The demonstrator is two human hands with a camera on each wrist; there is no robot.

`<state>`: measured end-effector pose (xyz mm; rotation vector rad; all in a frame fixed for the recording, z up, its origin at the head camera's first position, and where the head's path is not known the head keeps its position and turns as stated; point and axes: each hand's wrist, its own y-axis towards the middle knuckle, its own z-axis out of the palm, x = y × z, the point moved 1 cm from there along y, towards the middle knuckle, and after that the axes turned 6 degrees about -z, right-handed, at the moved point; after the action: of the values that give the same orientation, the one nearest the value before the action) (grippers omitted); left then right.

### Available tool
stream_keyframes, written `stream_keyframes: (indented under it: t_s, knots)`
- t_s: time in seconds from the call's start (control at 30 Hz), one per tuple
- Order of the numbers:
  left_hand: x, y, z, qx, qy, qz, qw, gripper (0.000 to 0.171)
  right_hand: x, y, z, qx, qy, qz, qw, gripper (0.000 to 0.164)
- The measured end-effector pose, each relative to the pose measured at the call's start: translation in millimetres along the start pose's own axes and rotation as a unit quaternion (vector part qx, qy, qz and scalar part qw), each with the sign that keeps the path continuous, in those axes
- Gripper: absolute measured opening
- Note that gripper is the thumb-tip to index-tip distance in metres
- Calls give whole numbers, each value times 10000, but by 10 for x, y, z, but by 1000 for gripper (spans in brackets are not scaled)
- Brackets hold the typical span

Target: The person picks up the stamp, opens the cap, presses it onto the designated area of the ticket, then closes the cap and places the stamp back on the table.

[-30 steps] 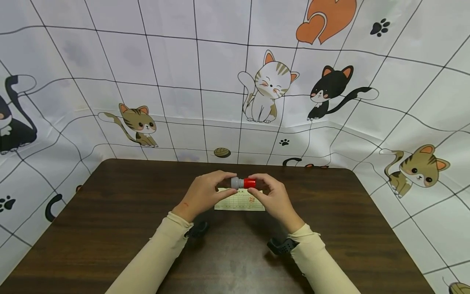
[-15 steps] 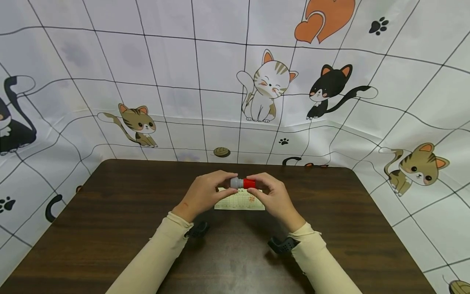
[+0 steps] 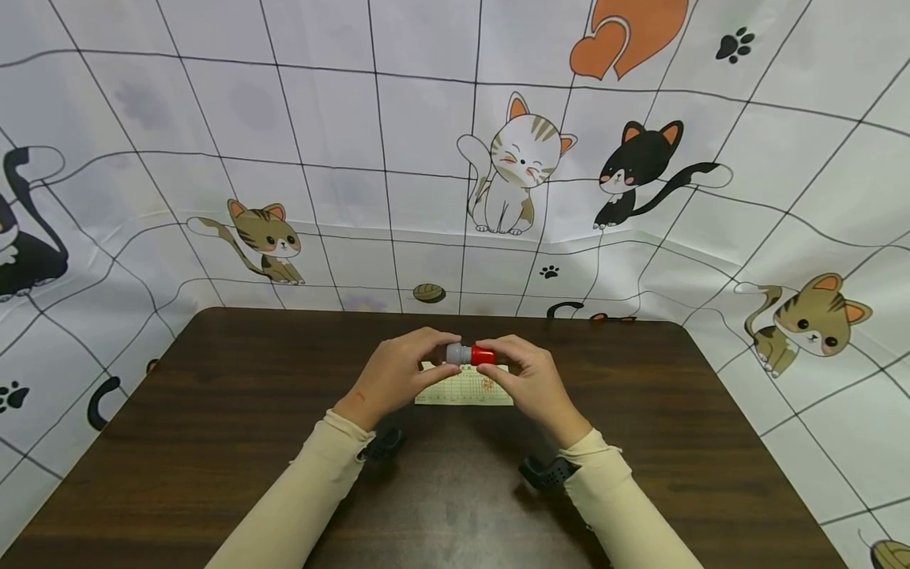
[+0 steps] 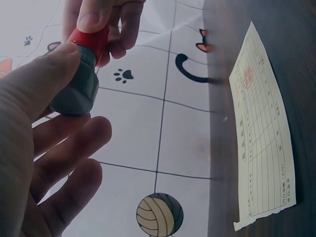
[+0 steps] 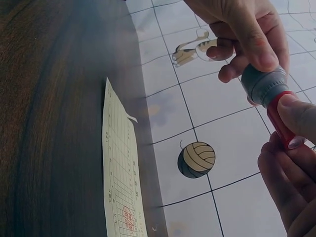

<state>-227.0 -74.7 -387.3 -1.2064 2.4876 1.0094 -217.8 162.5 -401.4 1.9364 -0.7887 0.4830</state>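
Level above the table, a small stamp [image 3: 482,356] with a grey part and a red part is held between both hands. My left hand [image 3: 398,367] pinches the grey end between thumb and fingers. From the other side my right hand [image 3: 532,381] pinches the red end. The grey part [image 4: 78,94] looks wide and rounded in the left wrist view, with the red part [image 5: 280,117] narrower in the right wrist view. Beyond and below the hands lies a pale yellow printed form [image 3: 462,389], bearing a red stamped mark [image 4: 248,77].
The dark wooden table [image 3: 213,442] reaches back to a white wall cloth [image 3: 341,118] with grid lines and cartoon cats. Each wrist wears a black strap, the right strap [image 3: 547,472] being plainer to see.
Both hands and the stamp hold nearly the same place. The head view has shifted very slightly; the form has not visibly moved.
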Motion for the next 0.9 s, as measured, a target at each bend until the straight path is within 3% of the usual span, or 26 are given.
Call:
stream_keyframes:
  t_s: [0.17,0.37,0.63,0.9]
  knots:
    - [-20,10,4,-21,1,45,10000,46,2,2,-4,-19,-54,22,10000,31]
    - [10,-4,13,195,-121,174,9996,48,-5,-10,-11,144,-58,-206,9997,29]
    - [-6,2,24,128,-80,47,9999,44,-4,-8,-16,140,-156,-80,9997,28]
    - [-3,-7,34,442,-104,21,9990,49,-18,-20,-23,386,-200,-54,9990,29]
